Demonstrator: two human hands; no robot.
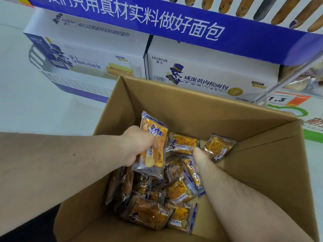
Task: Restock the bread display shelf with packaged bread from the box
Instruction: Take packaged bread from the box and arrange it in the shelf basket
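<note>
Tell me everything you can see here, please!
Brown cardboard box: one, open, centre.
Clear-wrapped orange bread packets: a pile, too jumbled to count, loose in the box's bottom.
Raised orange bread packet: one, above the pile.
White printed bread cartons: two, side by side behind the box.
Blue display banner with white lettering: one, top.
Orange and white price tag: one, reads 1.3, right.
Left hand: its grip holds the raised packet.
Right hand: reaching down into the pile; its grip is hidden.
</note>
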